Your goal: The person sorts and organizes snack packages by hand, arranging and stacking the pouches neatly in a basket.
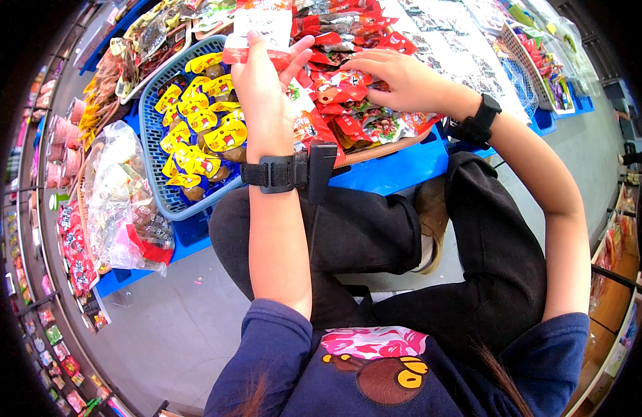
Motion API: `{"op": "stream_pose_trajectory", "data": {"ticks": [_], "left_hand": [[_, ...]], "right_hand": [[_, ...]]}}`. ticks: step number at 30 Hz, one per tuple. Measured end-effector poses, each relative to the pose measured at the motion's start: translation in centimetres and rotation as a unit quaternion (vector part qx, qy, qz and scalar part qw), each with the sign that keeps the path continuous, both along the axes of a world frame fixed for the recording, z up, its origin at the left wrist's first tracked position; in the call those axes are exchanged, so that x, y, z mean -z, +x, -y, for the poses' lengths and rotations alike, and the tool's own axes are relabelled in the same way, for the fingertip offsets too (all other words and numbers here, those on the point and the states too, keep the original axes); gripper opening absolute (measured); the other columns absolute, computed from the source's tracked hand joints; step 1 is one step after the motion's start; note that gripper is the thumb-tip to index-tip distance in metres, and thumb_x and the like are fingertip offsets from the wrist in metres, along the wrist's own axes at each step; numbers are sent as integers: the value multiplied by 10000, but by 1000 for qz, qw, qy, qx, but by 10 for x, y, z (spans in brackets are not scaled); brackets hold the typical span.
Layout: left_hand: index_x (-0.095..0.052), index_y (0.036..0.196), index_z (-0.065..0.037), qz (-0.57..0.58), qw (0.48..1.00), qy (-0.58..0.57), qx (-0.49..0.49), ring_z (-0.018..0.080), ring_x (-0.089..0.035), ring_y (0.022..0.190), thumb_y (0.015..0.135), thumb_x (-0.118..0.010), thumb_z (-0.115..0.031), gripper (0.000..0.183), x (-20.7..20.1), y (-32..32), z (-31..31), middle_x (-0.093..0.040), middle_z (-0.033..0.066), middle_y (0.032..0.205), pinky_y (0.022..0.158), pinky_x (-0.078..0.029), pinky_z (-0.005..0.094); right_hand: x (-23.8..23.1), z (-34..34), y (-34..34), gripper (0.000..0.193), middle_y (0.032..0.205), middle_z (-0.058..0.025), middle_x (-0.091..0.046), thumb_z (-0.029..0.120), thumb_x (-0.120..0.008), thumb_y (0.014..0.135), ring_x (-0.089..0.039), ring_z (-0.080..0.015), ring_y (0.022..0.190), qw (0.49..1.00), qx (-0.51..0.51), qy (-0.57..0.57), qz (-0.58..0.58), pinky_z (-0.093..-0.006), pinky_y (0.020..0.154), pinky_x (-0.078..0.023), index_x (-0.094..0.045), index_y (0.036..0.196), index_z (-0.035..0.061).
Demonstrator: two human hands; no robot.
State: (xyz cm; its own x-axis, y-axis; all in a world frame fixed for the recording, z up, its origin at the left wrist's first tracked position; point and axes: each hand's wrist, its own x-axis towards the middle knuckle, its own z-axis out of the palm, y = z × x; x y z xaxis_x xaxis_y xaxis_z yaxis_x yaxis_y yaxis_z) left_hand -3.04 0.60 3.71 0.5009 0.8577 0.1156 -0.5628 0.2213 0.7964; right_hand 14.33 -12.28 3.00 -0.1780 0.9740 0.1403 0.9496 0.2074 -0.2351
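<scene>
At the top, my left hand (pixel 260 97) is closed on a white and red snack packet (pixel 267 22), its thumb across the packet's face. My right hand (pixel 404 82) reaches over a row of red snack packets (pixel 343 87), fingers stretched and apart, fingertips touching the packets. These red packets fill a tan-rimmed basket (pixel 390 147) in front of my knees. To its left is a blue-grey plastic basket (pixel 154 156) of yellow and blue packets (pixel 225 134) with a cartoon print. Black straps with small devices sit on both wrists.
A clear plastic bag (pixel 123 201) bulges left of the blue-grey basket. White packets (pixel 449 52) lie in rows at the upper right, near a beige basket (pixel 536 66) of colourful snacks. Blue platforms support the baskets. Shelves of goods (pixel 39 292) line the left side.
</scene>
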Motion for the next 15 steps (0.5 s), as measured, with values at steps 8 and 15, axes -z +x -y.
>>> {"op": "stream_pose_trajectory", "data": {"ticks": [8,15], "left_hand": [[-379,1213,52,8,1000,-5,-7,418,-647,902,969,-474,-216,375,1,0,0,-574,243,1121,678,-608,373],[-410,1186,66,-11,1000,-10,-17,414,-649,897,970,-468,-217,361,0,2,0,-591,241,1096,680,-608,375]], "right_hand": [[1,1,-3,470,1297,-180,-494,135,-560,798,-469,-313,1214,1000,11,5,6,-404,1034,-369,-500,1257,56],[9,-1,0,462,1132,-173,-573,197,-561,774,-551,-314,1076,996,-10,85,20,-404,946,-432,-542,1213,55]]}}
